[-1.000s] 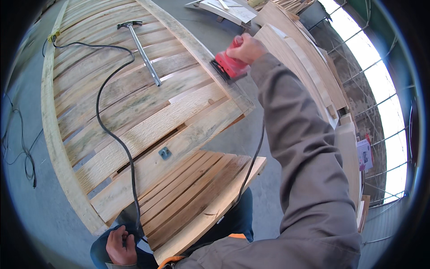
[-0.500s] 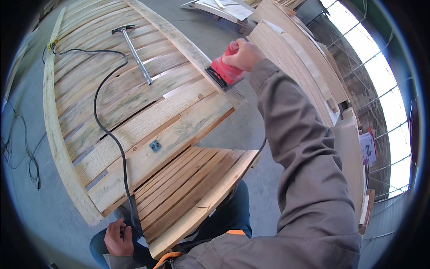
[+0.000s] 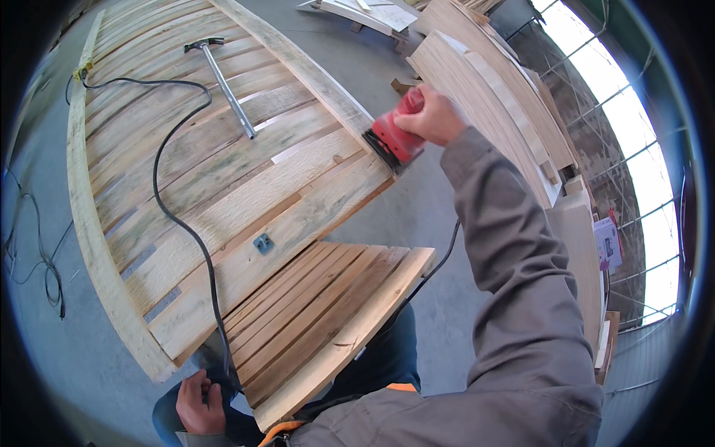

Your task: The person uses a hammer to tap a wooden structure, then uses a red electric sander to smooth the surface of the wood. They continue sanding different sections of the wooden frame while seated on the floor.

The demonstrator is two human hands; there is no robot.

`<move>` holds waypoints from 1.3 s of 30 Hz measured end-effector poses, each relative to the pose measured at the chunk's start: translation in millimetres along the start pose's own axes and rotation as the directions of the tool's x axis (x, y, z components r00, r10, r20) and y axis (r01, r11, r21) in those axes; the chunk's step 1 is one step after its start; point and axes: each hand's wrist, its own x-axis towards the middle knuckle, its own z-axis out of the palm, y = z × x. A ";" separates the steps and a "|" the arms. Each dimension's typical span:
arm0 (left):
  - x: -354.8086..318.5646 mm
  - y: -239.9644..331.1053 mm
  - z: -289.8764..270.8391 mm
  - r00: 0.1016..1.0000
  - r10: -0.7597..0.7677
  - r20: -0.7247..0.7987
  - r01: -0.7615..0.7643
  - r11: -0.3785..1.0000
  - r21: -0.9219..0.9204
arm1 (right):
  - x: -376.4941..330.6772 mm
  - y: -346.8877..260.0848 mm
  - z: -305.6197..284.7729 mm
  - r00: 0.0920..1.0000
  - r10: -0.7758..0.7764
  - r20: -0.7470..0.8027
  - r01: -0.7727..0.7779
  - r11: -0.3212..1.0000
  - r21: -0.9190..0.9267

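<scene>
Hidden: sander (image 3: 392,141) base partly behind panel (image 3: 223,186) edge | right hand (image 3: 432,115) gripped sander | left hand (image 3: 197,402) clasped cord (image 3: 179,223) near lap, well apart

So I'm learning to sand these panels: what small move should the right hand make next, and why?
Probably slide the red sander along the panel's right edge board. The right hand holds it at that board's near end, and the cord trails clear behind it.

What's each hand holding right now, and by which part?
Right hand grips the red sander by its top. Left hand rests by the black cord; grip unclear.
</scene>
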 end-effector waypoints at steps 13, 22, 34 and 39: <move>11.2 7.3 7.6 1.000 0.000 0.031 -0.001 1.000 0.023 | 111.1 -99.8 16.3 1.000 -0.008 0.016 0.011 0.985 -0.173; 3.5 -3.3 9.2 0.999 -0.019 0.033 0.018 1.000 0.011 | 27.0 -19.6 2.5 0.998 0.054 -0.025 -0.055 0.996 -0.065; -5.0 -5.7 3.8 0.999 -0.029 0.016 0.029 0.999 0.016 | -32.9 17.3 -13.5 0.995 0.094 0.032 -0.092 0.995 -0.043; 4.0 1.5 6.9 0.999 0.035 0.026 -0.036 0.998 0.043 | 19.3 -9.5 -1.7 0.998 0.067 0.021 -0.065 0.994 -0.094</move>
